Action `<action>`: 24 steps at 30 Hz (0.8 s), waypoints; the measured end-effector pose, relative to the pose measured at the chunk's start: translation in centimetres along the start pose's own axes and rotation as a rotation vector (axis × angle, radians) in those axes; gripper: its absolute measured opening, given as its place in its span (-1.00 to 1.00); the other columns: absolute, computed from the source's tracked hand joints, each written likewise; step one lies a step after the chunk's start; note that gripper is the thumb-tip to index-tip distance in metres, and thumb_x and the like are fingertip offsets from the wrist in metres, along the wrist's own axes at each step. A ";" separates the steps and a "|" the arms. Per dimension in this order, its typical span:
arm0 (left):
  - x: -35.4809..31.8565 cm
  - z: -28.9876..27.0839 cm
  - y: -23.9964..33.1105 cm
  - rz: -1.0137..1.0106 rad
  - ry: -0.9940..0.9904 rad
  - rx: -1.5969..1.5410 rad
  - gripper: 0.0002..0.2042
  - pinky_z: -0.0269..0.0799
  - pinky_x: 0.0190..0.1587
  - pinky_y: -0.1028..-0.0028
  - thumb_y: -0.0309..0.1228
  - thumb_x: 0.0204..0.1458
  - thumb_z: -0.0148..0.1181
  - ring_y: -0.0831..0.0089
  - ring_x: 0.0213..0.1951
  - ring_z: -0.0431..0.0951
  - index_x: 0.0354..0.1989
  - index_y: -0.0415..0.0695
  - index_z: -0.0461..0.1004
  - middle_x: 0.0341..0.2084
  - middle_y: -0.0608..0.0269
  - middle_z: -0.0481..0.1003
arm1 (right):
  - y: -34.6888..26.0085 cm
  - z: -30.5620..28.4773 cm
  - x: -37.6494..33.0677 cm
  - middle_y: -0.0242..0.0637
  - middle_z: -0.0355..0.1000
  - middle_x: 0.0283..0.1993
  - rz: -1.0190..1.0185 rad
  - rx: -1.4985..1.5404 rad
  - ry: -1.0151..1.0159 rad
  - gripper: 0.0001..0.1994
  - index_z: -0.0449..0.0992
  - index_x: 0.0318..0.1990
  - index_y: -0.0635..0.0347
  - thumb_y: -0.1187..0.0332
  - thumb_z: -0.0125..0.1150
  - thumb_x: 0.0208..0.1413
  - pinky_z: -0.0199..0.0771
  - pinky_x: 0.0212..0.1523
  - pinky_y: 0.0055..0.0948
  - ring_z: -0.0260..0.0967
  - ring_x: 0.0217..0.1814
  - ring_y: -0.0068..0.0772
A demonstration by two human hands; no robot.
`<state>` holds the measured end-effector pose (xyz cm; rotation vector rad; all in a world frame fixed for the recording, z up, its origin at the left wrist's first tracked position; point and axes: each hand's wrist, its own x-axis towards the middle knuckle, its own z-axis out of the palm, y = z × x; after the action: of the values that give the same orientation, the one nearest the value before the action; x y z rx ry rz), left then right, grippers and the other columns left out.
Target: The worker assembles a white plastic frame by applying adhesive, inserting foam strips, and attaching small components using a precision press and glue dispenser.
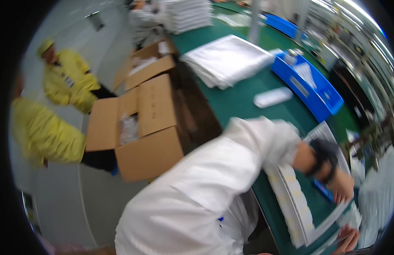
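My left arm, in a white sleeve, reaches across to the right side of the green table. My left hand (342, 187), with a black band at the wrist, points its fingers down by the edge of a white printed sheet or frame (326, 223). Motion smears those fingers, and what they touch is unclear. Beside them lies a slim blue object (323, 190). At the lower right edge, my right hand (349, 241) has its fingers closed near a thin pale strip; its hold is partly hidden. A row of white pieces with yellowish patches (290, 204) lies left of the sheet.
The green table (231, 104) bears a stack of white sheets (226, 57), a white oblong piece (273, 97) and a blue bin (309, 87). Open cardboard boxes (150, 146) stand left of it. Clear plastic (380, 191) is at right. Two people in yellow (65, 80) are at left.
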<state>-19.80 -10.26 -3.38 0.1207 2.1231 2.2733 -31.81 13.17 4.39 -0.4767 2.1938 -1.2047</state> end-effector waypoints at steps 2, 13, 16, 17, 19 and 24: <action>-10.7 -0.2 7.4 0.116 0.368 0.141 -0.72 0.56 -0.14 0.40 -0.34 0.11 0.16 0.35 -0.21 0.64 -0.16 -0.35 0.52 -0.30 0.03 0.62 | -0.6 -0.5 -3.4 -0.14 0.47 0.03 -0.587 0.233 0.007 -0.66 0.29 0.15 0.12 0.13 -0.12 0.39 0.36 0.17 -0.38 0.38 0.12 -0.33; -21.6 0.1 8.4 0.295 0.448 0.519 -0.71 0.39 0.00 0.51 -0.38 0.28 -0.01 0.52 -0.07 0.50 0.10 -0.25 0.38 -0.15 0.18 0.53 | -12.6 15.8 -4.0 -0.10 0.52 -0.04 -0.682 0.362 -0.513 -0.78 0.40 -0.01 0.29 0.32 -0.01 0.35 0.50 0.04 -0.52 0.50 -0.01 -0.40; -23.6 -1.0 7.7 0.157 0.610 0.484 -0.79 0.32 -0.37 0.57 -0.41 0.29 -0.04 0.65 -0.45 0.35 0.02 -0.19 0.41 -0.51 0.42 0.37 | -12.1 17.7 -3.9 -0.14 0.51 -0.01 -0.614 0.448 -0.579 -0.76 0.40 0.03 0.26 0.32 -0.01 0.35 0.52 0.00 -0.46 0.50 0.01 -0.41; -24.9 -2.0 6.8 0.272 0.699 0.611 -0.79 0.25 -0.44 0.59 -0.41 0.30 -0.07 0.68 -0.51 0.30 -0.02 -0.21 0.42 -0.58 0.45 0.30 | -11.5 17.4 -3.8 -0.17 0.52 -0.01 -0.665 0.235 -0.565 -0.77 0.41 0.04 0.23 0.35 0.03 0.32 0.53 -0.01 -0.40 0.51 0.00 -0.36; -28.2 -4.1 6.5 0.251 0.800 0.447 -0.77 0.22 -0.47 0.60 -0.41 0.30 -0.12 0.68 -0.52 0.30 -0.05 -0.24 0.44 -0.58 0.45 0.32 | -9.1 16.5 -2.5 -0.20 0.53 -0.02 -0.704 0.020 -0.556 -0.76 0.42 0.05 0.20 0.38 0.07 0.28 0.53 -0.03 -0.35 0.52 -0.02 -0.31; -30.8 -8.9 2.7 -0.118 0.988 0.494 -0.76 0.25 -0.50 0.47 -0.36 0.24 -0.08 0.52 -0.56 0.39 -0.16 -0.26 0.45 -0.62 0.30 0.42 | -2.4 16.0 0.2 -0.24 0.45 0.01 -1.243 -1.066 -0.357 -0.63 0.46 0.03 0.13 0.52 0.22 0.01 0.42 0.03 -0.30 0.37 0.10 -0.12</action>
<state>10.27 -21.59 -2.43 -1.3260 2.9244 1.8397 -21.63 1.54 -0.31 -2.4731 1.9566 -0.1461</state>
